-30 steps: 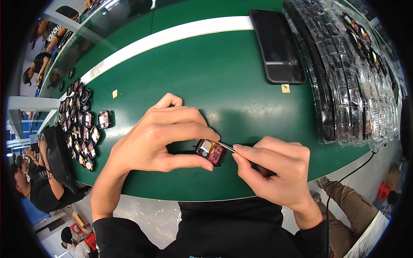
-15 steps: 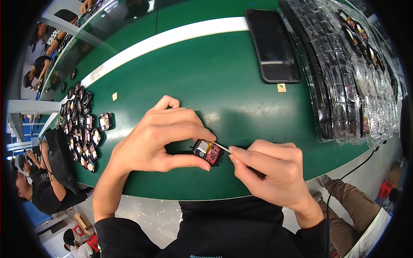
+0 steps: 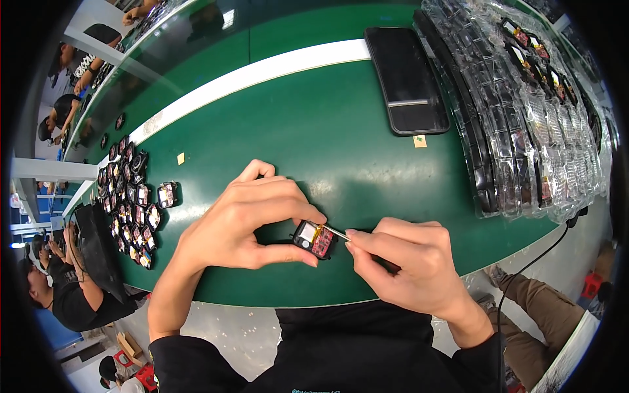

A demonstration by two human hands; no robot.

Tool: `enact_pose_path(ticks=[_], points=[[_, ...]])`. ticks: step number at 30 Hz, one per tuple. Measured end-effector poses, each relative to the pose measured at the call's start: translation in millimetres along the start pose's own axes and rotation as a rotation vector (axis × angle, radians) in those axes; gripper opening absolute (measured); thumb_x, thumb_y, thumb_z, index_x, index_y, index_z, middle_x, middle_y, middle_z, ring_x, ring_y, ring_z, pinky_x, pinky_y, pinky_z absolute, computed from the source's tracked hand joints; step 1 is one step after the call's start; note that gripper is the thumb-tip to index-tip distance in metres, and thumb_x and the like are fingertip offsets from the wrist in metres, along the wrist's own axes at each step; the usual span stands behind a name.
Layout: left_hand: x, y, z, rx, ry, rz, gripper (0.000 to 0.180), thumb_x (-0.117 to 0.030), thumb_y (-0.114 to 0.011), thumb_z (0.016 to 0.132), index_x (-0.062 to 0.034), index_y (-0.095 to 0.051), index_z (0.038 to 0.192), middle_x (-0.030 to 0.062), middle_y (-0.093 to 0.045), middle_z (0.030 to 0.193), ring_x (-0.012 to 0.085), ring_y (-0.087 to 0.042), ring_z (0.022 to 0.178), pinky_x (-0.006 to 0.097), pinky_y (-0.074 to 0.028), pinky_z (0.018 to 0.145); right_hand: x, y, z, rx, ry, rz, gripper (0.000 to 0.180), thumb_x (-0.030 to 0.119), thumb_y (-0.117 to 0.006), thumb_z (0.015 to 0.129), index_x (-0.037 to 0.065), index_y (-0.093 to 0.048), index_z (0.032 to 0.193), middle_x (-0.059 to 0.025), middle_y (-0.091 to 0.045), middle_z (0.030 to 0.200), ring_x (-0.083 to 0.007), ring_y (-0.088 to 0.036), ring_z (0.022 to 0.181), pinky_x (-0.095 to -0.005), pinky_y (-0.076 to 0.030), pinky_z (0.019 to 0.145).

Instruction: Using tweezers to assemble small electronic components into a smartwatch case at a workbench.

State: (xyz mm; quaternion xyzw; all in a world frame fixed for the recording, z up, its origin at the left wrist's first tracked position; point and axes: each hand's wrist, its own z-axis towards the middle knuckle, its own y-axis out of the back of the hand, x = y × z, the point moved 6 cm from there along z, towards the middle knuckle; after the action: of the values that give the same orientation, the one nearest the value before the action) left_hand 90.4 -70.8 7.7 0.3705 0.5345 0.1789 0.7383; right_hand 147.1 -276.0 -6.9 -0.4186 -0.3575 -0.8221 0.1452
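Observation:
Between the thumb and index finger of my left hand (image 3: 252,219) is a small black device casing (image 3: 314,240), open-faced, with a red circuit board, a silvery block and a bit of yellow tape inside. My right hand (image 3: 409,265) pinches a thin metal rod-like tool (image 3: 336,232). Its tip reaches the casing's upper edge, by the yellow tape and my left index fingertip. Exactly what the tip touches is too small to make out.
Many similar open casings (image 3: 128,203) lie heaped on the green table (image 3: 282,118) at left, with one casing (image 3: 167,194) apart. A black phone (image 3: 407,82) lies at the back right beside stacked clear plastic trays (image 3: 517,131). Co-workers (image 3: 72,275) sit beyond the left edge.
The whole view has shifted slightly, with the table's contents lower in the picture. Both hands keep their grips, and the tool tip stays at the casing's upper edge.

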Motion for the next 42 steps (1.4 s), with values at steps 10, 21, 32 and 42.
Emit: enact_pose_path(ticks=[10, 21, 32, 42], points=[[1, -5, -3, -0.002, 0.009, -0.016, 0.052, -0.034, -0.105, 0.069, -0.0082, -0.084, 0.109, -0.0018, -0.076, 0.09, 0.0162, -0.063, 0.076, 0.035, -0.037, 0.084, 1, 9, -4, -0.06, -0.061, -0.005, 0.017, -0.005, -0.086, 0.081, -0.001, -0.083, 0.097, -0.0022, -0.061, 0.066, -0.0111, -0.048, 0.045, -0.0298, -0.035, 0.043], [-2, -2, 5, -0.029, -0.053, 0.056, 0.047, -0.028, -0.104, 0.071, -0.0081, -0.084, 0.109, -0.0016, -0.073, 0.087, 0.0171, -0.064, 0.076, 0.035, -0.042, 0.081, 2, 19, -1, -0.199, -0.102, 0.041, 0.016, -0.003, -0.086, 0.086, -0.003, -0.084, 0.101, -0.0043, -0.064, 0.068, -0.0106, -0.052, 0.046, -0.0302, -0.04, 0.043], [5, 16, -6, -0.195, 0.119, 0.042, 0.046, -0.023, -0.105, 0.067, -0.0058, -0.084, 0.104, 0.0011, -0.071, 0.079, 0.0139, -0.059, 0.069, 0.03, -0.047, 0.071, 0, 19, -13, -0.26, -0.097, 0.174, 0.017, 0.004, -0.082, 0.093, -0.004, -0.082, 0.108, -0.0116, -0.069, 0.077, -0.0252, -0.066, 0.058, -0.037, -0.054, 0.055], [-38, 85, 107, -0.395, -0.056, -0.189, 0.051, -0.025, -0.104, 0.069, -0.0018, -0.082, 0.109, 0.0062, -0.077, 0.097, 0.0103, -0.06, 0.076, 0.028, -0.046, 0.068, -3, 15, -16, -0.235, -0.016, 0.197, 0.016, 0.005, -0.081, 0.094, -0.003, -0.083, 0.107, -0.0102, -0.07, 0.078, -0.0229, -0.064, 0.056, -0.0361, -0.054, 0.054]])
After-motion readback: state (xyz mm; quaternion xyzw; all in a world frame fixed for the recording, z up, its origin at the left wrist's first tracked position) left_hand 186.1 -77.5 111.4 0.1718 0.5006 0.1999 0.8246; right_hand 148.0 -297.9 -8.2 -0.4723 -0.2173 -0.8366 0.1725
